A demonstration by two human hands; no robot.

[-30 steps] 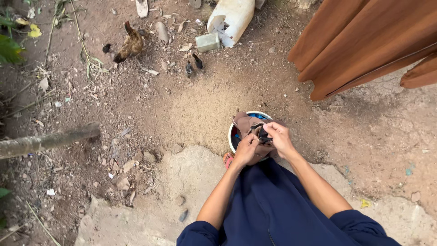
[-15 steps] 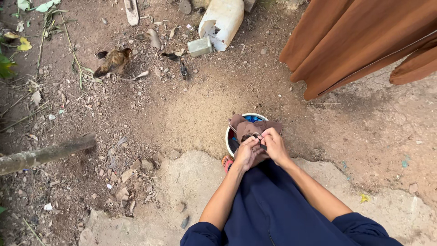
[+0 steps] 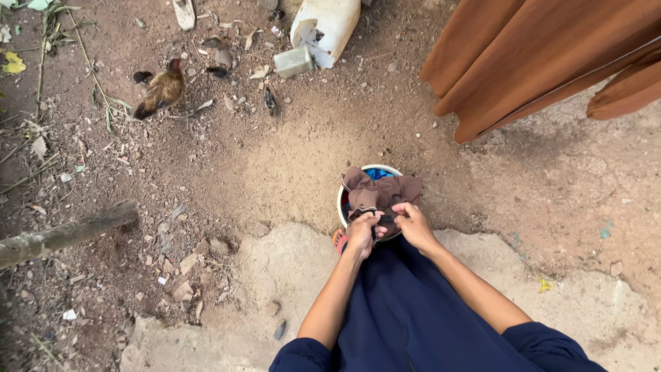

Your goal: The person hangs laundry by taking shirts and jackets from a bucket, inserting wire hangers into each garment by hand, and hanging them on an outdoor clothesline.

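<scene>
A white bucket [image 3: 342, 200] stands on the dirt at my feet, with something blue showing inside. A brown cloth [image 3: 382, 194] is bunched over its mouth. My left hand [image 3: 362, 232] and my right hand [image 3: 414, 224] grip the near edge of that cloth, close together above the bucket's near rim. Both arms reach down from dark blue sleeves over my dark blue garment [image 3: 406, 310]. A bit of orange footwear [image 3: 339, 240] shows beside my left hand.
Orange-brown fabric [image 3: 537, 62] hangs at the upper right. A brown hen [image 3: 160, 90] and small dark chicks [image 3: 270, 101] peck at the upper left. A white plastic jug [image 3: 325, 26] lies beside a grey block [image 3: 294, 60]. A wooden pole [image 3: 65, 234] lies left. Pale rock [image 3: 275, 275] underfoot.
My hands have drawn together on the cloth over the bucket. The view has shifted, so the hen, jug and hanging fabric sit differently in the frame.
</scene>
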